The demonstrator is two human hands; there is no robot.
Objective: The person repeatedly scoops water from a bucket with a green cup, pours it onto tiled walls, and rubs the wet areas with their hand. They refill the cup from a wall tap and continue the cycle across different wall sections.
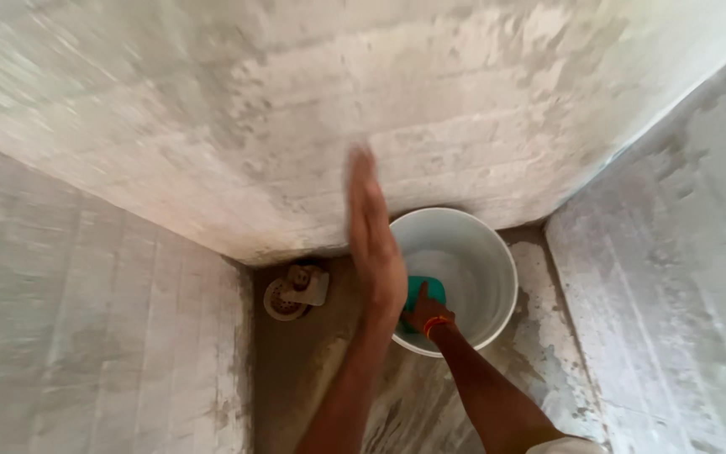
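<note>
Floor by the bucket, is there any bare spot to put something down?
Yes. Bare floor lies between the left wall and the left hand's arm, below the floor drain. A strip sits between the white bucket and the right wall. The bucket is crowded: the right hand holds a green cloth there.

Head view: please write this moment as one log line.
left hand: flat on wall | right hand: in bucket, on green cloth | drain: beside bucket

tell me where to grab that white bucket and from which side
Grip the white bucket by its open rim, probably on the far right side, coming from above. It stands upright on the floor in the corner, and the near-left rim is taken up by the right hand holding a green thing inside.
</note>
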